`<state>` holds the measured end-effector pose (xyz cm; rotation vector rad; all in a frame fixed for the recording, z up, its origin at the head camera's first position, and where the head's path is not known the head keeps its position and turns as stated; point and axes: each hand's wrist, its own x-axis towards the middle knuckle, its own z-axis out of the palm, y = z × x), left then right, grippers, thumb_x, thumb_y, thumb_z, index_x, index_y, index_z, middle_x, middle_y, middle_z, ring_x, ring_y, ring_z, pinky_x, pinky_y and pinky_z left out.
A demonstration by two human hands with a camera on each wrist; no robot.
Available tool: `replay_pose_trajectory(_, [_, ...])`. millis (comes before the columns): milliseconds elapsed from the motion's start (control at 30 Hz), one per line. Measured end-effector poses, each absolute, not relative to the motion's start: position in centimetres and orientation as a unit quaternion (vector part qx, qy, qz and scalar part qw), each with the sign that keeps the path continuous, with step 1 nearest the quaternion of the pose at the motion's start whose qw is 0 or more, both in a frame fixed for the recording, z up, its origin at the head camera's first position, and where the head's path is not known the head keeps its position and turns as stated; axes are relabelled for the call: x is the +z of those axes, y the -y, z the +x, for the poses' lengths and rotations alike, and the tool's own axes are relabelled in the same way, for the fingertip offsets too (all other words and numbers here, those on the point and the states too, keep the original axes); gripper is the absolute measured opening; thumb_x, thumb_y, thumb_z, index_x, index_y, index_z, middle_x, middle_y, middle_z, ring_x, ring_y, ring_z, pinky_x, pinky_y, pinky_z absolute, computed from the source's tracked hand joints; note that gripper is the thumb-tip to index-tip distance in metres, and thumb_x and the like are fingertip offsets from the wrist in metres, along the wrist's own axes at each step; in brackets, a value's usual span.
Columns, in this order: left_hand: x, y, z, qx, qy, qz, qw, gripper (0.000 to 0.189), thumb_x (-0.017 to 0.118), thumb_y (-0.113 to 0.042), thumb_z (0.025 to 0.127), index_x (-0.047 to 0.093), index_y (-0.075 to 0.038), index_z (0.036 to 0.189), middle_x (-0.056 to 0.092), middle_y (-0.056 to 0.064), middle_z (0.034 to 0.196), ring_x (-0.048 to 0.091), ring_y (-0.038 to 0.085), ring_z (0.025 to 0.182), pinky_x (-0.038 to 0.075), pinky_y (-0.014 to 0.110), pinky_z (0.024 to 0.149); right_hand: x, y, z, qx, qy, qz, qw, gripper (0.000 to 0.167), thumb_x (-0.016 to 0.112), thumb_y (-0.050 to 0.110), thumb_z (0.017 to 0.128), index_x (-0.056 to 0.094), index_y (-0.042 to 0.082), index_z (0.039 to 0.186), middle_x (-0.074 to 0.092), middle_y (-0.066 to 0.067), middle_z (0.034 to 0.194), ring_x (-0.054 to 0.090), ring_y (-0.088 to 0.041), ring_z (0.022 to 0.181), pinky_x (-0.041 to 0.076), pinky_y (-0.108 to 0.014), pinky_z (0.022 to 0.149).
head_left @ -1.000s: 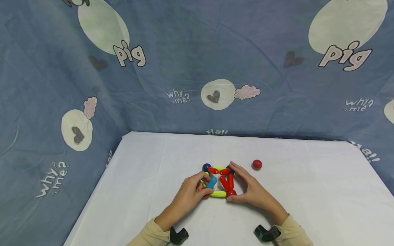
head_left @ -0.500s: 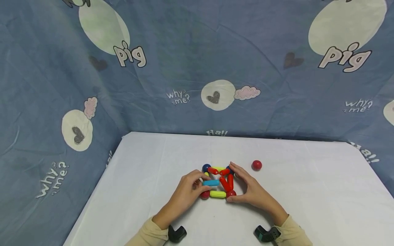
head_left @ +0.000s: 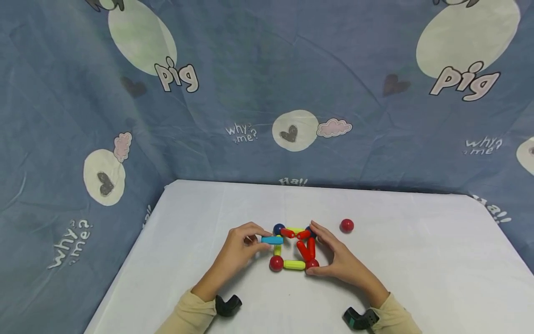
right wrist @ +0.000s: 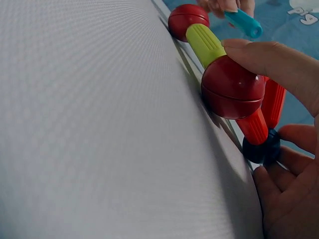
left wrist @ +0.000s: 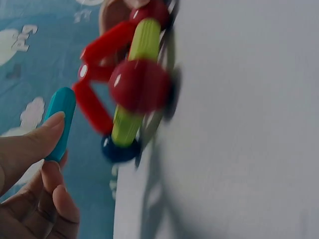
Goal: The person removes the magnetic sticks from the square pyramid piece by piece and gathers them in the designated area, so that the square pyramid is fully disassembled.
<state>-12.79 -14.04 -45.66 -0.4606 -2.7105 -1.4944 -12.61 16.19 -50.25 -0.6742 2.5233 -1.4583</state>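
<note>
My left hand [head_left: 238, 247] pinches a light-blue rod [head_left: 272, 240] between thumb and fingers. In the left wrist view this magnetic rod [left wrist: 62, 119] is held apart from the structure. A square frame of magnetic rods and balls lies on the table, with yellow rods [head_left: 294, 265], red rods [head_left: 303, 251], red balls [head_left: 276, 263] at the near corners and dark-blue balls [head_left: 278, 228] at the far ones. Several red rods slant up from its corners. My right hand [head_left: 343, 258] grips the frame's right side, thumb on the near red ball [right wrist: 233, 87], fingers at the far dark-blue ball [right wrist: 261, 147].
A loose red ball [head_left: 346, 226] lies beyond my right hand. The white table [head_left: 417, 250] ends at a blue patterned cloth [head_left: 233, 79] behind and to the left. A black wrist device [head_left: 228, 306] sits by each sleeve.
My left hand has drawn back leftward with the light-blue rod, which swung from slanted to level. The frame's left yellow rod and near-left red ball are now uncovered. My right hand keeps its hold.
</note>
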Motion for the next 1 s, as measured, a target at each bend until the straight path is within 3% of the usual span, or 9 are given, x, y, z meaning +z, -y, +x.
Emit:
replay_pose_trajectory(233, [-46.4, 18.0, -13.8, -0.462, 0.878, -0.124, 0.025, 0.024, 0.089, -0.011, 0.078, 0.082, -0.015, 0.1, 0.076, 0.004, 0.095, 0.052, 0.007, 0.065, 0.046, 0.02, 0.059, -50.3, -16.2, -12.6, -0.475, -0.847, -0.225, 0.084, 0.105, 0.092, 0.039, 0.075, 0.036, 0.017, 0.161, 0.031, -0.004, 0.17, 0.031, -0.028, 0.156, 0.036, -0.043, 0.12])
replay_pose_trajectory(467, [-47.6, 21.9, -14.5, -0.45, 0.886, -0.111, 0.02, 0.023, 0.089, -0.009, 0.077, 0.082, -0.013, 0.099, 0.076, 0.006, 0.095, 0.049, 0.005, 0.061, 0.044, 0.021, 0.056, -50.3, -16.3, -12.6, -0.476, -0.846, -0.226, 0.081, 0.105, 0.092, 0.039, 0.075, 0.035, 0.017, 0.162, 0.031, -0.004, 0.17, 0.032, -0.029, 0.156, 0.036, -0.034, 0.12])
replay_pose_trajectory(633, [-48.0, 24.1, -15.0, -0.432, 0.896, -0.104, 0.006, 0.023, 0.089, -0.011, 0.078, 0.082, -0.012, 0.101, 0.077, 0.006, 0.095, 0.05, 0.004, 0.062, 0.045, 0.021, 0.059, -50.3, -16.4, -12.6, -0.478, -0.845, -0.225, 0.082, 0.105, 0.092, 0.039, 0.076, 0.035, 0.018, 0.162, 0.031, -0.004, 0.17, 0.032, -0.029, 0.156, 0.036, -0.036, 0.12])
replay_pose_trajectory(1000, [-48.4, 26.3, -15.4, -0.421, 0.903, -0.089, -0.015, 0.024, 0.088, -0.013, 0.08, 0.081, -0.009, 0.103, 0.069, 0.003, 0.077, 0.049, 0.004, 0.061, 0.044, 0.021, 0.06, -50.3, -16.4, -12.7, -0.485, -0.84, -0.227, 0.087, 0.105, 0.092, 0.036, 0.076, 0.035, 0.017, 0.162, 0.031, -0.005, 0.17, 0.031, -0.029, 0.156, 0.033, -0.026, 0.119])
